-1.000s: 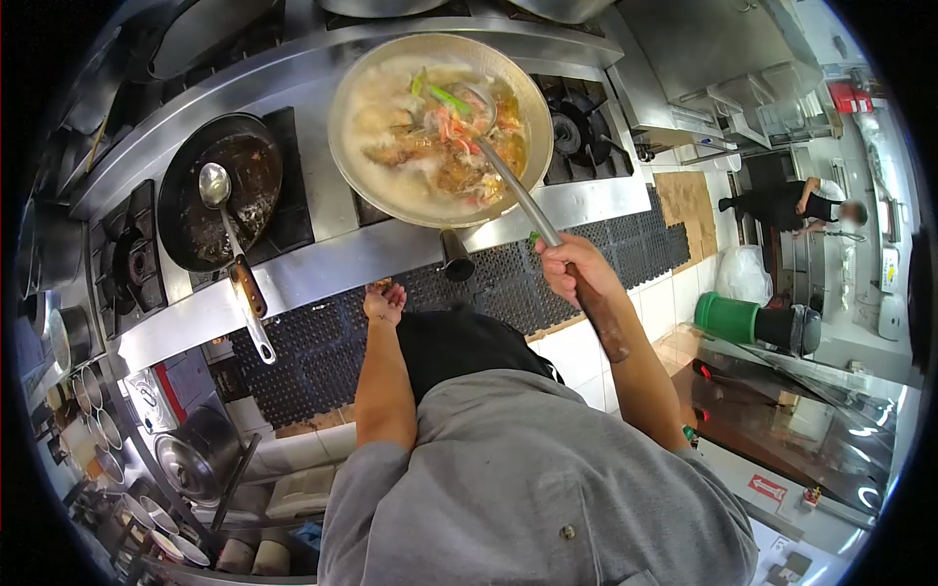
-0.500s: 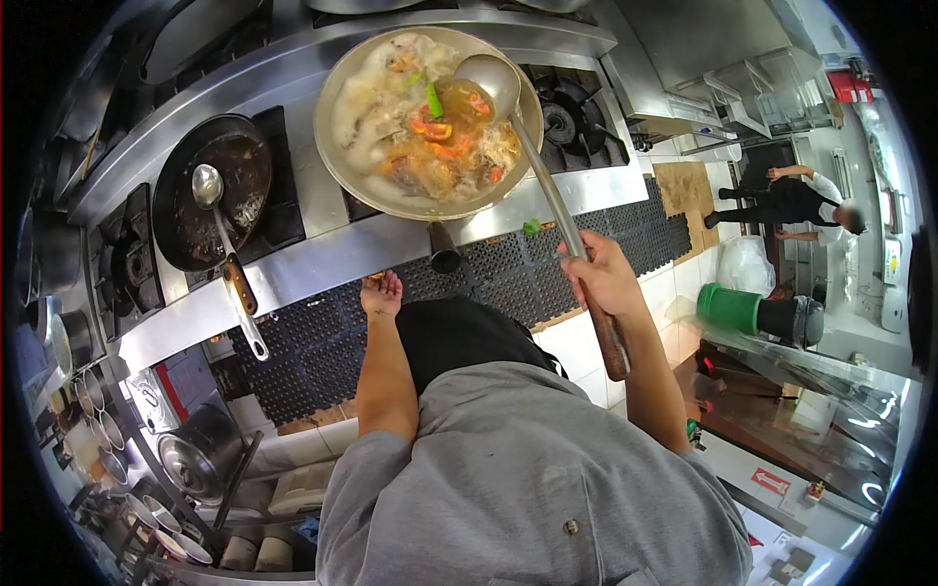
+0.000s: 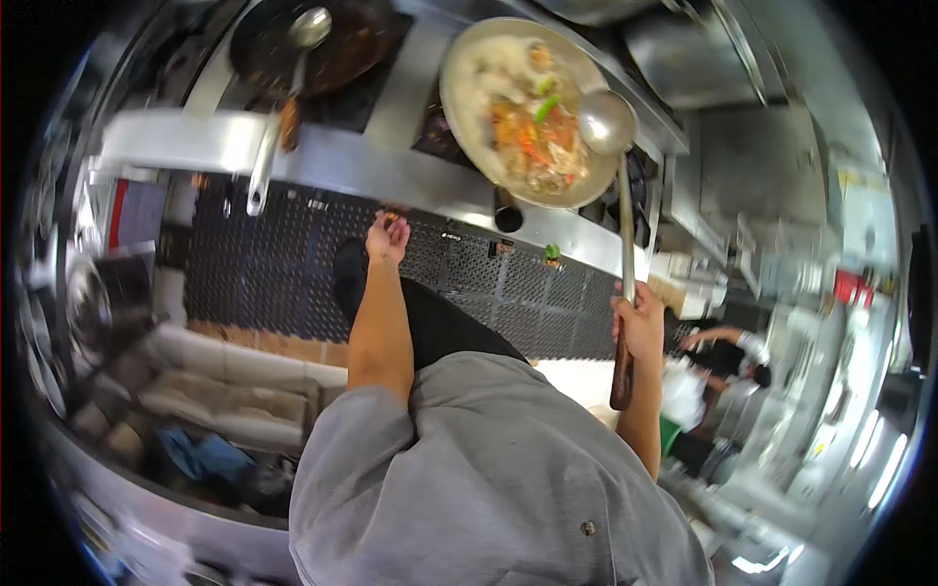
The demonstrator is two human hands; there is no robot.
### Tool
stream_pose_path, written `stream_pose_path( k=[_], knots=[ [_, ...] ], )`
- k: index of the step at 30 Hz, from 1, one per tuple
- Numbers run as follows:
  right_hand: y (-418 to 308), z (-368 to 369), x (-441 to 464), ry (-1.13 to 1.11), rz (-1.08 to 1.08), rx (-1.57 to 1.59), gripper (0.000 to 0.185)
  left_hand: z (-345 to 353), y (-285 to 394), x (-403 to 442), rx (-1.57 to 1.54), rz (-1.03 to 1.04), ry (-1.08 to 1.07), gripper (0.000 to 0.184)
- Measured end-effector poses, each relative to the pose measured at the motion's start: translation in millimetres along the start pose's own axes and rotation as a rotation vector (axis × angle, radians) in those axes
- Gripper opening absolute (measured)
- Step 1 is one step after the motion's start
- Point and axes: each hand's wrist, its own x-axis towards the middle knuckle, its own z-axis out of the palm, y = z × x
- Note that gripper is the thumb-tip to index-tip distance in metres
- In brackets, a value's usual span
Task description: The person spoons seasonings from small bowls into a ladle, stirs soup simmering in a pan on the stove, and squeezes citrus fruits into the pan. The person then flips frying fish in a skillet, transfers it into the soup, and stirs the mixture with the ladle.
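My right hand (image 3: 640, 320) is wrapped round the lower handle of a long ladle (image 3: 627, 230), whose wooden end points back toward me. The ladle's metal bowl sits at the right side of a wok (image 3: 446, 98). Foamy broth with red-orange pieces and a bit of green (image 3: 546, 108) fills the wok, and its short dark handle (image 3: 507, 217) faces me. At the stove's front edge my left hand (image 3: 388, 238) has its fingers curled by a small orange-brown thing that I cannot make out.
A dark pan (image 3: 259, 54) with a spoon (image 3: 311, 29) in it stands on the left burner. Its metal handle (image 3: 262, 171) sticks out past the stove's front. Black rubber matting (image 3: 293, 264) covers the floor. Another person (image 3: 733, 356) is at the right.
The view has swung, so the wok and dark pan appear farther right and higher. The ladle's bowl is now at the wok's right rim, its handle more upright. My left hand stays at the stove's front.
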Motion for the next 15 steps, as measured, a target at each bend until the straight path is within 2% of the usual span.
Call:
stream_pose_path(
  k=[4,15],
  knots=[
    [9,-21,14,-0.072,-0.067,-0.078,0.022,-5,-8,12,-0.035,0.014,-0.071,0.042],
    [1,-25,13,-0.072,-0.167,-0.208,0.023,2,-26,26,-0.308,0.205,-0.086,0.02]
  ],
)
